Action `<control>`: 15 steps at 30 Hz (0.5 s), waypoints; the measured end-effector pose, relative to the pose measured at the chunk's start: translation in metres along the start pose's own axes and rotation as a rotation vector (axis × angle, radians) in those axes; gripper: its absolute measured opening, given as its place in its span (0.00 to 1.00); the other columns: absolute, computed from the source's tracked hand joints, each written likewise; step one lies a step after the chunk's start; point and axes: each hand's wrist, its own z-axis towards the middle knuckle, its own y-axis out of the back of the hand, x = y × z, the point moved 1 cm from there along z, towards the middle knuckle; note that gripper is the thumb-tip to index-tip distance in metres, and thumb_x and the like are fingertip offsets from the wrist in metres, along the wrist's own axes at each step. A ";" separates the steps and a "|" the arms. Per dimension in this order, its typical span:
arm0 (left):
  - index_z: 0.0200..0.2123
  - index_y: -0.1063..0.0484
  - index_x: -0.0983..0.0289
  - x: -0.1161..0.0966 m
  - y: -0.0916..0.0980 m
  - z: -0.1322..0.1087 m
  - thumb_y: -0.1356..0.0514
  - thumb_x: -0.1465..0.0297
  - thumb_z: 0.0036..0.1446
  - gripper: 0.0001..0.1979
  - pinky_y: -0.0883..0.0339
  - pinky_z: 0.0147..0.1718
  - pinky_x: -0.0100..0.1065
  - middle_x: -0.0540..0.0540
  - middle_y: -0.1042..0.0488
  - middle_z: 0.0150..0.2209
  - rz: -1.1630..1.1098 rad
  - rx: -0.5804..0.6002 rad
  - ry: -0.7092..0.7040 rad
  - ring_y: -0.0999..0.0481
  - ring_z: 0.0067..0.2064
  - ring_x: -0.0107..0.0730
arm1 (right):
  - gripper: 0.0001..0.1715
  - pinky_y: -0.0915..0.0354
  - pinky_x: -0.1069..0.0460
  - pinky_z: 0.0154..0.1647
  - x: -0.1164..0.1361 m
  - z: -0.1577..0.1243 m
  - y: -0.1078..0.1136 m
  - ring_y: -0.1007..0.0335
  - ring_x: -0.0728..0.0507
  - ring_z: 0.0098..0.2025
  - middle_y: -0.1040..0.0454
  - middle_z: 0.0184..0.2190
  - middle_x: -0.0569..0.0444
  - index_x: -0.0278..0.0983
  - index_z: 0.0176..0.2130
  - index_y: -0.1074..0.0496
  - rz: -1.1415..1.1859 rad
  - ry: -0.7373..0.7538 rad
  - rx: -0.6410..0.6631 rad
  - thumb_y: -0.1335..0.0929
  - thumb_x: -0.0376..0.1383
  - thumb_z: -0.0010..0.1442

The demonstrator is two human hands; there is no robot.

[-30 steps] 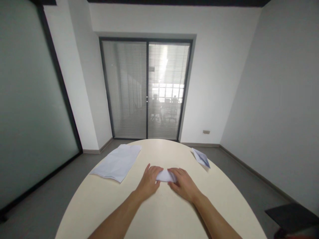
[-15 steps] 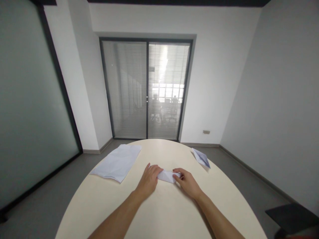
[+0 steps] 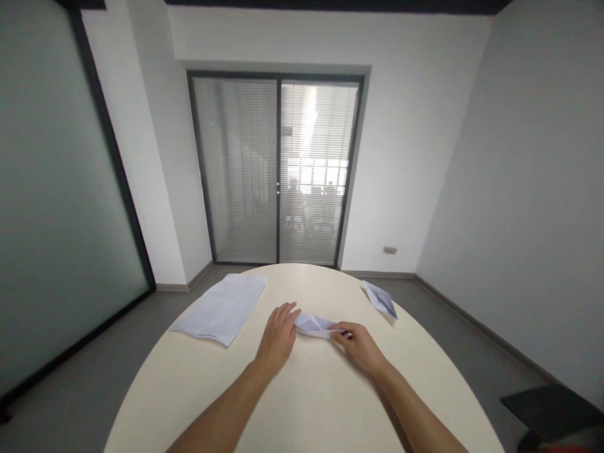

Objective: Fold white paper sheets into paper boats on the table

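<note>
A folded sheet of white paper (image 3: 313, 325) is between my two hands over the middle of the round table, its folds partly spread apart. My right hand (image 3: 355, 343) pinches its right end between thumb and fingers. At the left end, my left hand (image 3: 279, 333) has its fingers curled against the paper's edge, with the thumb side partly hidden. Both forearms reach in from the near edge of the table.
White paper sheets (image 3: 224, 308) lie on the left of the cream table (image 3: 302, 402). A folded paper piece (image 3: 380, 299) rests near the right edge. A dark chair part (image 3: 554, 409) stands at lower right. Glass doors (image 3: 278, 170) are beyond the table.
The folded paper has been tilted and its folds have come apart, showing the inner creases. My left hand has moved slightly up and left. The other papers have stayed in place.
</note>
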 end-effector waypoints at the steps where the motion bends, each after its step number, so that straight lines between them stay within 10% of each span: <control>1: 0.58 0.36 0.59 0.002 -0.002 -0.001 0.48 0.81 0.55 0.27 0.46 0.63 0.54 0.56 0.37 0.62 -0.001 -0.015 0.005 0.41 0.65 0.42 | 0.21 0.32 0.49 0.40 -0.001 0.000 0.001 0.26 0.41 0.36 0.19 0.35 0.49 0.36 0.41 0.20 -0.010 0.008 -0.027 0.34 0.48 0.60; 15: 0.64 0.46 0.67 0.019 -0.022 -0.018 0.48 0.73 0.59 0.29 0.48 0.65 0.49 0.63 0.41 0.64 -0.026 0.102 0.073 0.44 0.66 0.45 | 0.31 0.28 0.45 0.37 -0.074 0.011 0.016 0.21 0.38 0.36 0.20 0.38 0.43 0.33 0.54 0.30 -0.216 -0.103 -0.387 0.47 0.47 0.66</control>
